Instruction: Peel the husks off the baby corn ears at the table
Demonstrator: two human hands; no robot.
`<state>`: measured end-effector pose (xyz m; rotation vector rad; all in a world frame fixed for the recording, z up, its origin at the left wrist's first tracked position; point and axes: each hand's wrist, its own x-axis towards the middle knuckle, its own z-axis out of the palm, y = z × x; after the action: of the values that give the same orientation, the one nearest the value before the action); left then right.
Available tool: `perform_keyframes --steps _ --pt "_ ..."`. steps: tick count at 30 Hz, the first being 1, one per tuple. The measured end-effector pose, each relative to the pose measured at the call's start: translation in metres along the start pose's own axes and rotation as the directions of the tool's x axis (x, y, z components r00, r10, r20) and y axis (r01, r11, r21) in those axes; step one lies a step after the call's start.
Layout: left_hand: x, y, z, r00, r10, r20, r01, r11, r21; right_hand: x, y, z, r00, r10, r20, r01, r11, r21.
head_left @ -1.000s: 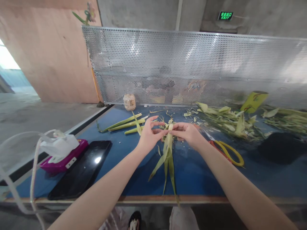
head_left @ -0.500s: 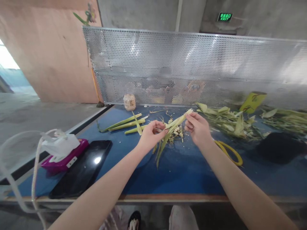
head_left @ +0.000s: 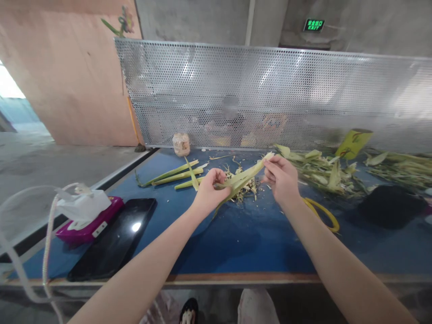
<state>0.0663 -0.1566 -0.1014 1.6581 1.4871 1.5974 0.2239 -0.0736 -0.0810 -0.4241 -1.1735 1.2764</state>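
Observation:
A pale green corn husk (head_left: 245,176) stretches between my two hands over the table. My left hand (head_left: 211,189) grips its lower, leafy part between thumb and fingers. At the upper right, my right hand (head_left: 280,175) pinches the husk's whitish end. Beneath the husk lies a heap of small yellowish scraps (head_left: 248,191). Left of my left hand rest several long green husk stalks (head_left: 178,174), one leaf lying across them.
A large husk pile (head_left: 317,168) is at the right, by a yellow-green container (head_left: 354,143). Nearby are a yellow ring (head_left: 326,216) and a dark object (head_left: 391,207). A tablet (head_left: 114,238), a purple tissue box (head_left: 89,220) and a jar (head_left: 181,145) stand left. A perforated metal screen (head_left: 209,90) closes the back.
The husk's loose lower leaves, hanging below my left hand before, are now gathered up near its thumb. My right hand has shifted slightly to the right and up.

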Motion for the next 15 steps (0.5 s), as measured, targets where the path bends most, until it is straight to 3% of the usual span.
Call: perform_keyframes --steps 6,12,15 --pt "-0.006 0.0 0.001 1.0 0.004 -0.024 0.008 0.886 0.463 -0.002 0.001 0.002 0.998 -0.022 0.05 0.025 0.998 -0.05" --pt "-0.013 0.017 0.001 0.948 0.309 -0.076 -0.197 0.757 0.623 -0.002 0.002 0.002 1.0 0.01 0.009 -0.01 1.0 -0.028" --pt "-0.014 0.017 0.003 0.922 0.384 -0.041 -0.256 0.687 0.68 -0.003 0.002 0.003 1.0 0.012 0.011 -0.012 1.0 -0.006"
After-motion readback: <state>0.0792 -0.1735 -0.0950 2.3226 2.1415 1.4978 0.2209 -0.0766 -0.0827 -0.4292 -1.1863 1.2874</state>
